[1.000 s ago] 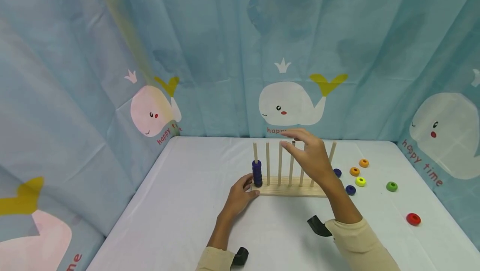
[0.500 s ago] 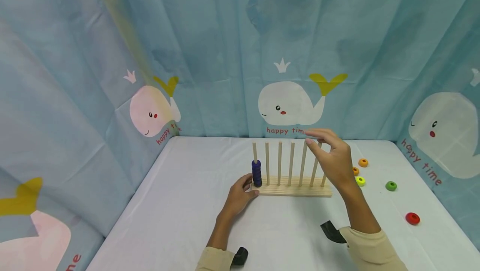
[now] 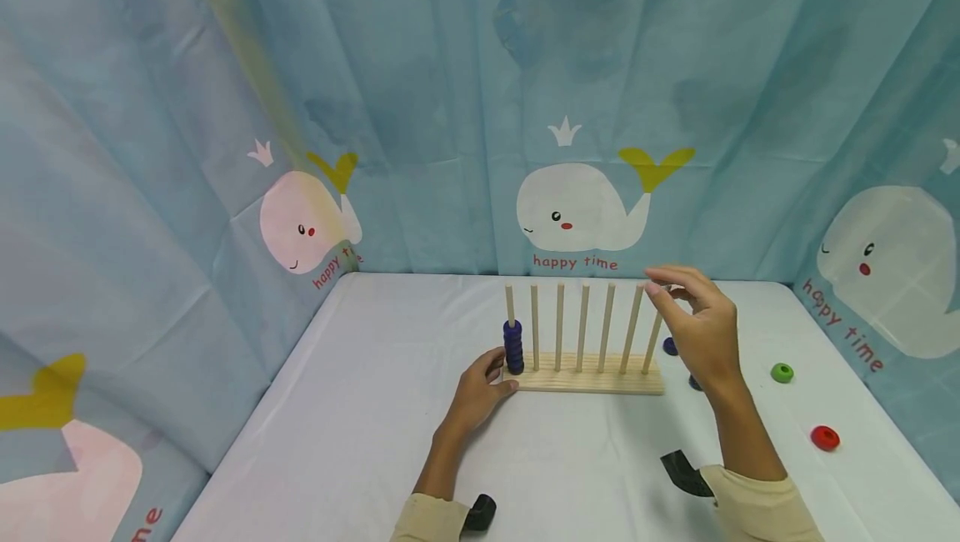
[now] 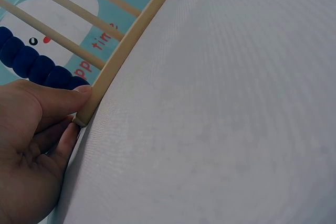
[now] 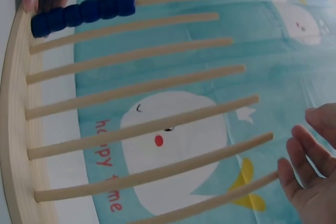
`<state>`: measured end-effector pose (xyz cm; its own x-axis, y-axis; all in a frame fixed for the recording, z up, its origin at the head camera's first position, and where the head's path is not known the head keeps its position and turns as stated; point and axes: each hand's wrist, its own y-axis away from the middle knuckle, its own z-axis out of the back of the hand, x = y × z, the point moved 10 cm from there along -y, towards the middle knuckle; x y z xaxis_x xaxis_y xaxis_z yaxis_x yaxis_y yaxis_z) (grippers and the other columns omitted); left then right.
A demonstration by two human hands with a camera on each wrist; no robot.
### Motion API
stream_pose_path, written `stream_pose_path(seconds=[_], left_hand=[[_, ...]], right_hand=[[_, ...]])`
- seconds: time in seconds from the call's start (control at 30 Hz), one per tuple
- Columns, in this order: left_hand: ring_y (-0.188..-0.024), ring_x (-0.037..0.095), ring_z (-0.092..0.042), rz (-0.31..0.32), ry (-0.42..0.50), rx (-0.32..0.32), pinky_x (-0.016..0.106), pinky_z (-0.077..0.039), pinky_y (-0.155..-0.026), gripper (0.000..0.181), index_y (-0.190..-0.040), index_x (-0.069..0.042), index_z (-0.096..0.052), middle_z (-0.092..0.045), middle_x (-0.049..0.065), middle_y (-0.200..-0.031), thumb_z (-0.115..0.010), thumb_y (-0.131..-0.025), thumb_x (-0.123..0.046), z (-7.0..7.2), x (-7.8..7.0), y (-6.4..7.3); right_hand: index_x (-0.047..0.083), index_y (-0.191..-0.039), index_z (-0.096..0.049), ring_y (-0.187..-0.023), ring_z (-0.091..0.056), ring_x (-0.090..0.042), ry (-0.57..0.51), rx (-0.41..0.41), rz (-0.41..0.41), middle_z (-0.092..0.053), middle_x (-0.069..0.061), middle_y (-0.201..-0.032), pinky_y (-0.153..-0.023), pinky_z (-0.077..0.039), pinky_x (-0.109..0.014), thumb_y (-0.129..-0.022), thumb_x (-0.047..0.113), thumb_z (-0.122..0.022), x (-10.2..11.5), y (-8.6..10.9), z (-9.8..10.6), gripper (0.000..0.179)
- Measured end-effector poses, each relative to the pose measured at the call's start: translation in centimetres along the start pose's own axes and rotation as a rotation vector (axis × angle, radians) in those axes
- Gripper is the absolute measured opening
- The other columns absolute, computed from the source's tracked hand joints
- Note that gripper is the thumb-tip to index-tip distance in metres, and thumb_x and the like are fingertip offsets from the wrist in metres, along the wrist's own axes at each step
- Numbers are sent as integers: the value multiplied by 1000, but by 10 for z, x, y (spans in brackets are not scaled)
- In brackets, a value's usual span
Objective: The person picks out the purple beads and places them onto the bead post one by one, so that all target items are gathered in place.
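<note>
A wooden peg rack point(image 3: 585, 381) stands on the white table with a row of upright pegs. Dark blue beads point(image 3: 513, 348) are stacked on its leftmost peg, with bare wood above them; the other pegs carry none. My left hand point(image 3: 474, 392) grips the left end of the base, thumb on the front edge and fingers behind, as the left wrist view shows. At the far right peg's top is my right hand point(image 3: 701, 329), its fingers loosely curved with nothing held. In the right wrist view a fingertip point(image 5: 286, 171) is right at that peg's tip.
Right of the rack lie two loose blue beads, one of them a blue bead point(image 3: 670, 346) close to the base. Farther right are a green bead point(image 3: 782, 373) and a red bead point(image 3: 826, 438). A whale-printed curtain point(image 3: 420, 192) closes off the back and sides.
My right hand has moved rightward along the peg tops, from the middle pegs to the rightmost one, and now covers the orange and yellow beads. My left hand has stayed put.
</note>
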<state>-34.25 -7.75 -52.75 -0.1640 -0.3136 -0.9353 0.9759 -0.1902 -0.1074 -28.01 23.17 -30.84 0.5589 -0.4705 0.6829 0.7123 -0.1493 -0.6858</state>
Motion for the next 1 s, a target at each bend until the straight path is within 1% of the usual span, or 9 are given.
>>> stream_pose_path(seconds=[0.13, 0.27, 0.47, 0.63, 0.77, 1.0], left_hand=[[-143, 39, -54, -5, 1, -1, 38, -50, -120, 65, -153, 3, -51, -55, 23, -154, -79, -95, -8, 0, -1, 0], [-143, 39, -54, -9, -6, -1, 39, -50, -120, 65, -153, 3, -51, -55, 23, -154, -79, -95, -7, 1, -1, 1], [-143, 39, -54, -9, -14, -6, 39, -50, -120, 65, -153, 2, -51, -56, 22, -153, -79, -95, -7, 1, -2, 1], [-143, 39, -54, -3, -15, -3, 38, -50, -120, 65, -153, 2, -51, -55, 23, -154, -79, -95, -7, 1, -2, 1], [-143, 40, -54, -12, -11, -2, 39, -50, -120, 65, -153, 2, -51, -55, 23, -154, -79, -95, -8, 1, -2, 1], [-143, 39, -54, -10, -7, 2, 38, -50, -120, 65, -153, 1, -51, -56, 22, -153, -79, -95, -7, 1, -2, 0]], right_hand=[[-1, -120, -77, -110, -61, 2, 13, -21, -19, -71, -13, -119, -96, -51, -8, -102, 3, -69, -7, 2, 8, 20], [-2, -120, -76, -109, -62, -1, 6, -35, -30, -71, -12, -117, -96, -51, -10, -101, 1, -69, -17, 4, 17, 21], [0, -119, -78, -106, -62, -1, 21, -63, -65, -71, 4, -112, -93, -50, -7, -100, 1, -70, -35, 8, 28, 20], [2, -120, -78, -106, -62, -1, 36, -69, -102, -70, 11, -111, -92, -50, -7, -101, 5, -70, -46, 9, 35, 20], [3, -123, -77, -107, -61, -1, 52, -66, -129, -68, 9, -112, -92, -49, -7, -102, 8, -70, -54, 9, 38, 22], [5, -130, -73, -105, -61, 3, 97, -42, -215, -69, -2, -119, -92, -49, -4, -104, 14, -69, -76, 14, 38, 29]])
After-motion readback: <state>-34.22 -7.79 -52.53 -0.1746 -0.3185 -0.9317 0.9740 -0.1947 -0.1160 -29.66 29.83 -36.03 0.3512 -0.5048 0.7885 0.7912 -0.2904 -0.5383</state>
